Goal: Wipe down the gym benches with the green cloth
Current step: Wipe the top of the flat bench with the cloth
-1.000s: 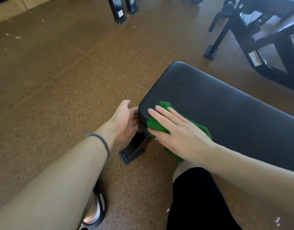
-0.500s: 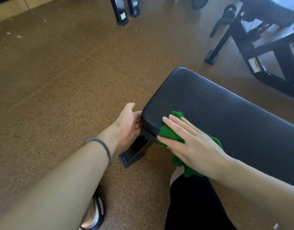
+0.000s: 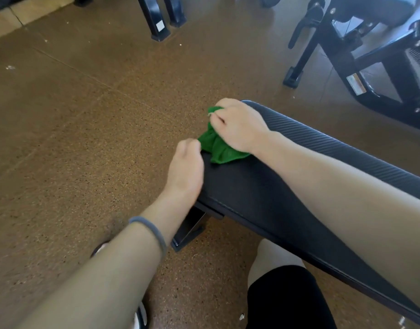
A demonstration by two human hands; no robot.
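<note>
A black padded gym bench (image 3: 263, 193) runs from the middle of the view to the right edge. The green cloth (image 3: 217, 147) lies bunched at the bench's left end. My right hand (image 3: 237, 124) grips the cloth's far part with curled fingers at the bench's far corner. My left hand (image 3: 186, 168) rests along the bench's left edge, and its fingertips pinch the cloth's near corner. A grey band sits on my left wrist.
The bench's black metal foot (image 3: 187, 231) stands on the brown speckled floor under my left wrist. Black machine frames (image 3: 346, 53) stand at the upper right, and two black posts (image 3: 159, 22) at the top. My knee in black shorts (image 3: 280, 286) is at the bottom.
My right hand went from flat on the cloth at the near edge to gripping it at the far corner. My left hand left the bench's end and took the cloth's near corner.
</note>
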